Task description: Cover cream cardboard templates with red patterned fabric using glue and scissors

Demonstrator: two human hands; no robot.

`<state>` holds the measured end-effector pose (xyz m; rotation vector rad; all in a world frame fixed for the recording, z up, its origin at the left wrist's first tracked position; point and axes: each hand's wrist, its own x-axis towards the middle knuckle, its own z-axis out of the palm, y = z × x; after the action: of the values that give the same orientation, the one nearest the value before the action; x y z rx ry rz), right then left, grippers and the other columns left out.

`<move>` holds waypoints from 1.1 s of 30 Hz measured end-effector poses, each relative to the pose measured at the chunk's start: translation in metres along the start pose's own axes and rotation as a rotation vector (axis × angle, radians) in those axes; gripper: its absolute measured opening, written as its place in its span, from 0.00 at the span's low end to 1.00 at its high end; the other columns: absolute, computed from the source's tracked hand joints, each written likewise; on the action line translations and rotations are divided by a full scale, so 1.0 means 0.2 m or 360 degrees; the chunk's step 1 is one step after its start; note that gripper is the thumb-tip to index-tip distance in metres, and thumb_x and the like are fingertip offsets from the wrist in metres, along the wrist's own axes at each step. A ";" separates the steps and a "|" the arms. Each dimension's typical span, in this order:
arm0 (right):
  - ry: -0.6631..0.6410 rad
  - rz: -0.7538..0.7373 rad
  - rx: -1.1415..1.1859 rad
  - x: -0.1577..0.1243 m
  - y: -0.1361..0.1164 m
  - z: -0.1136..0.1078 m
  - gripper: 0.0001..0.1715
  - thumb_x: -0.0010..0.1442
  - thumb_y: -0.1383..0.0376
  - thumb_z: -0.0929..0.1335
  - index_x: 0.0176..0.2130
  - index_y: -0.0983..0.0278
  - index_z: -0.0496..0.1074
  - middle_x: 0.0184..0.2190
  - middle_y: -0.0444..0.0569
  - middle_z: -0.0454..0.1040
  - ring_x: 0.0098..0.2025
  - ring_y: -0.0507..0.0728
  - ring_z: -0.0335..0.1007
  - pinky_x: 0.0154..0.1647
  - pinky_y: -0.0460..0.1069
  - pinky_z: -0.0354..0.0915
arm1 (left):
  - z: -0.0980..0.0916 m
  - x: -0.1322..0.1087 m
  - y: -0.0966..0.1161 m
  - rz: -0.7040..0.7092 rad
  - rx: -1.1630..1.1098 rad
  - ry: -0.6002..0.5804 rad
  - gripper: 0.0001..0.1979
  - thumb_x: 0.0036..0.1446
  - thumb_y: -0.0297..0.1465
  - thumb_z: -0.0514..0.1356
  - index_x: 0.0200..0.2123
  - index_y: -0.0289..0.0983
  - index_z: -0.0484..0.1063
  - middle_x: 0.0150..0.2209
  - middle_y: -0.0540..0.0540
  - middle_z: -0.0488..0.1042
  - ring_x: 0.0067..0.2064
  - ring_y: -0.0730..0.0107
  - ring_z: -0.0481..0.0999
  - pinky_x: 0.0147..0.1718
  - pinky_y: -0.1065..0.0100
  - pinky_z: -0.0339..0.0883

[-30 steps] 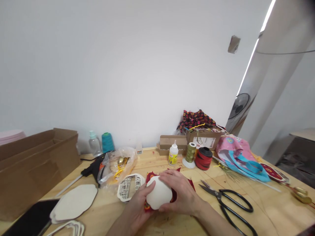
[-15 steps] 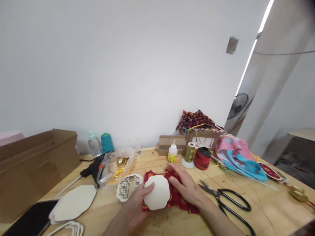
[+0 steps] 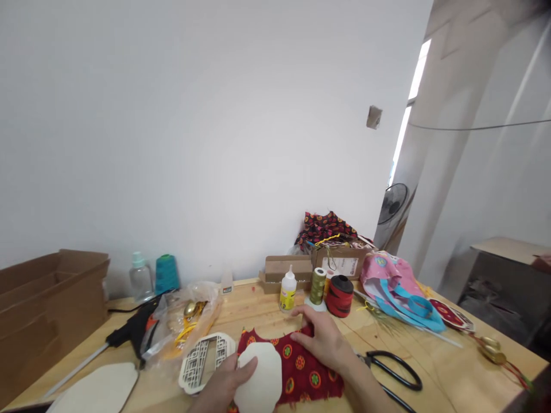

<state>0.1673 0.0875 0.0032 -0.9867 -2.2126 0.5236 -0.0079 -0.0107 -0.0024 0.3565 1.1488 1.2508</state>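
A white scalloped card shape (image 3: pixel 259 382) lies on a red patterned cloth (image 3: pixel 303 368) near the front edge of the wooden table (image 3: pixel 434 367). My left hand (image 3: pixel 224 387) rests against the card's left edge, thumb on top, fingers mostly hidden. My right hand (image 3: pixel 323 339) lies flat on the far right part of the cloth, fingers stretched out and pressing it down. A white lattice cut-out (image 3: pixel 205 359) lies just left of the card.
Black scissors (image 3: pixel 394 378) lie right of my right hand. Behind it stand a glue bottle (image 3: pixel 287 289), an olive thread spool (image 3: pixel 318 287) and a red-black spool (image 3: pixel 340 295). A glue gun (image 3: pixel 133 331), plastic bag (image 3: pixel 183 321) and cardboard box (image 3: pixel 47 304) are left.
My right hand came off the white card and spread flat on the cloth, which now lies unfolded. The card was set down flat. The view shifted right and up.
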 end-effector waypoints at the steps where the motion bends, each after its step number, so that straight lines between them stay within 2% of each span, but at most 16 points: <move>1: 0.0057 -0.0012 0.0005 0.01 0.00 0.00 0.16 0.47 0.67 0.69 0.39 0.61 0.67 0.22 0.40 0.65 0.26 0.54 0.63 0.28 0.46 0.58 | 0.00 0.01 -0.01 0.0009 -0.0004 0.0025 0.29 0.42 0.30 0.64 0.47 0.33 0.57 0.22 0.45 0.76 0.27 0.54 0.76 0.25 0.56 0.69; 6: 0.0235 -0.0124 0.0070 0.01 0.01 0.01 0.11 0.52 0.66 0.65 0.39 0.63 0.66 0.24 0.42 0.65 0.26 0.52 0.62 0.28 0.45 0.58 | -0.04 0.07 -0.03 0.0047 -0.0005 0.0062 0.32 0.37 0.33 0.67 0.46 0.31 0.60 0.21 0.43 0.76 0.26 0.52 0.76 0.20 0.61 0.67; 10: 0.0248 -0.0192 0.0098 0.01 -0.01 0.00 0.11 0.53 0.64 0.66 0.39 0.62 0.67 0.27 0.43 0.67 0.28 0.53 0.63 0.29 0.46 0.59 | -0.10 0.12 -0.04 -0.0019 -0.0057 0.0167 0.33 0.35 0.33 0.67 0.47 0.31 0.60 0.25 0.41 0.77 0.30 0.53 0.77 0.26 0.61 0.68; 13: 0.0122 -0.0281 0.0069 0.00 -0.02 -0.01 0.17 0.48 0.59 0.70 0.38 0.62 0.68 0.31 0.45 0.69 0.34 0.55 0.64 0.36 0.48 0.60 | -0.11 0.14 -0.04 -0.0060 -0.0120 0.0134 0.36 0.35 0.33 0.67 0.49 0.31 0.59 0.28 0.39 0.77 0.32 0.53 0.76 0.28 0.61 0.68; 16: -0.0124 -0.0368 0.0009 -0.01 -0.04 0.00 0.31 0.40 0.52 0.72 0.42 0.62 0.68 0.36 0.48 0.71 0.38 0.58 0.64 0.40 0.50 0.60 | -0.11 0.14 -0.04 -0.0061 -0.0145 0.0066 0.38 0.35 0.34 0.67 0.51 0.31 0.57 0.27 0.39 0.77 0.31 0.52 0.76 0.27 0.61 0.68; 18: -0.0241 -0.0381 -0.0031 -0.02 -0.04 0.01 0.38 0.36 0.50 0.73 0.45 0.62 0.67 0.38 0.50 0.71 0.40 0.59 0.63 0.43 0.52 0.59 | -0.11 0.14 -0.04 -0.0046 -0.0124 0.0065 0.39 0.36 0.34 0.67 0.52 0.29 0.55 0.26 0.39 0.77 0.31 0.52 0.76 0.26 0.60 0.68; 20: -0.0297 -0.0392 -0.0062 -0.02 -0.03 0.02 0.38 0.34 0.52 0.74 0.45 0.63 0.68 0.38 0.50 0.71 0.41 0.59 0.63 0.46 0.53 0.57 | -0.11 0.15 -0.05 -0.0041 -0.0094 0.0082 0.39 0.37 0.34 0.67 0.52 0.29 0.55 0.26 0.38 0.77 0.32 0.51 0.76 0.25 0.62 0.68; 24: -0.0283 -0.0368 -0.0120 -0.02 0.00 0.02 0.28 0.35 0.59 0.76 0.39 0.61 0.72 0.35 0.47 0.72 0.40 0.58 0.64 0.44 0.51 0.57 | -0.12 0.16 -0.05 -0.0037 -0.0084 0.0108 0.37 0.37 0.33 0.66 0.51 0.29 0.56 0.28 0.38 0.77 0.33 0.52 0.76 0.26 0.62 0.69; 29: -0.0206 -0.0334 -0.0120 -0.01 0.00 0.02 0.11 0.44 0.66 0.73 0.32 0.59 0.74 0.28 0.45 0.73 0.35 0.56 0.65 0.38 0.48 0.59 | -0.10 0.13 -0.03 -0.0042 -0.0073 0.0136 0.35 0.39 0.33 0.66 0.50 0.30 0.57 0.27 0.39 0.77 0.31 0.52 0.77 0.29 0.57 0.70; 33: -0.0125 -0.0331 -0.0073 0.00 -0.04 0.01 0.02 0.48 0.67 0.71 0.28 0.61 0.74 0.24 0.43 0.72 0.32 0.54 0.65 0.36 0.48 0.59 | -0.07 0.10 -0.02 -0.0039 -0.0067 0.0170 0.37 0.38 0.31 0.66 0.51 0.27 0.56 0.25 0.39 0.77 0.31 0.51 0.77 0.30 0.57 0.70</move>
<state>0.1615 0.0827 0.0060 -0.7582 -2.3732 0.4242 -0.0205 0.0013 -0.0213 0.2455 1.2123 1.2832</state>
